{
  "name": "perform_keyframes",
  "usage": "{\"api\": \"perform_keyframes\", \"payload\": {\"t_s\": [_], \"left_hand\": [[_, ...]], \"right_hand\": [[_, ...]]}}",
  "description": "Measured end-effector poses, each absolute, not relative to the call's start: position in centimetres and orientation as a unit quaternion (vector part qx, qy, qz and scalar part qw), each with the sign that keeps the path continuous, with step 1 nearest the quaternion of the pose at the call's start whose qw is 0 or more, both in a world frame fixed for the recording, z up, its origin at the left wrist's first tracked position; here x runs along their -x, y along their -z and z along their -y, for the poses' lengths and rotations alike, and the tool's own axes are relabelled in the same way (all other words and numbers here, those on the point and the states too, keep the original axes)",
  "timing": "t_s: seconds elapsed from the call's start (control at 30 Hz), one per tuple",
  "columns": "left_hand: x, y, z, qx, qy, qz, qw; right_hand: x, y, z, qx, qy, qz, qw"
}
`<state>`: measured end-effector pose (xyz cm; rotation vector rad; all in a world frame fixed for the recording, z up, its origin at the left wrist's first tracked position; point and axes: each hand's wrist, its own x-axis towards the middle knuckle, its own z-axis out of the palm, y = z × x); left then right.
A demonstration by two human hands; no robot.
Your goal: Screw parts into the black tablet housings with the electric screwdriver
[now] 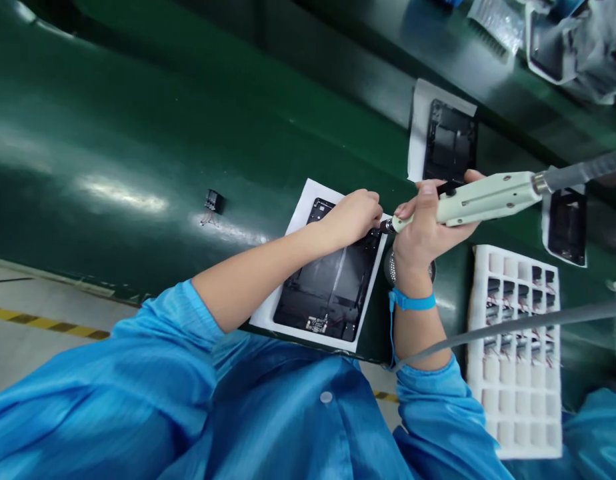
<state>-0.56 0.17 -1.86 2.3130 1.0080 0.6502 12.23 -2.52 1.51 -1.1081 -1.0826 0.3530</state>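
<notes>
An open black tablet shell [333, 280] lies on a white sheet [301, 213] on the green conveyor belt [138, 133] in front of me. My left hand [355, 215] rests curled on the shell's far corner, fingers pinched together on something I cannot make out. My right hand [423, 230] is wrapped round a pale electric screwdriver [483, 197]. The screwdriver's tip touches the shell right beside my left fingers. A blue wrist strap [413, 301] circles my right wrist.
A white compartment tray [518, 360] of small wired parts sits to the right. Two more black shells on white sheets [448, 140], [565, 227] lie further along the belt. A small black part with wires [213, 201] lies loose on the belt. A grey cable [528, 323] crosses the tray.
</notes>
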Motion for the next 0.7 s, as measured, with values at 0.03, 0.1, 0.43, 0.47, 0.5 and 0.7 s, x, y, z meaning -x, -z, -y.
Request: {"api": "perform_keyframes", "payload": {"t_s": [0.03, 0.1, 0.43, 0.47, 0.5, 0.7], "left_hand": [[0.5, 1.8, -0.1, -0.856, -0.239, -0.373, 0.266], [0.5, 1.7, -0.1, -0.856, -0.236, -0.373, 0.268], [0.9, 2.0, -0.1, -0.862, -0.237, -0.368, 0.254], [0.9, 2.1, -0.2, -0.862, -0.238, -0.367, 0.254], [0.8, 2.1, -0.3, -0.862, -0.237, -0.369, 0.254], [0.7, 0.7, 0.1, -0.868, -0.209, -0.363, 0.266]], "right_hand": [[-12.4, -1.3, 2.5, 0.502, -0.155, 0.489, 0.696], [-12.6, -1.1, 2.5, 0.509, -0.153, 0.494, 0.688], [-11.9, -0.5, 3.2, 0.605, -0.093, 0.522, 0.594], [-11.9, -0.4, 3.2, 0.606, -0.097, 0.524, 0.59], [-11.8, -0.3, 3.2, 0.602, -0.105, 0.525, 0.592], [-11.7, -2.5, 2.9, 0.549, -0.183, 0.464, 0.67]]}}
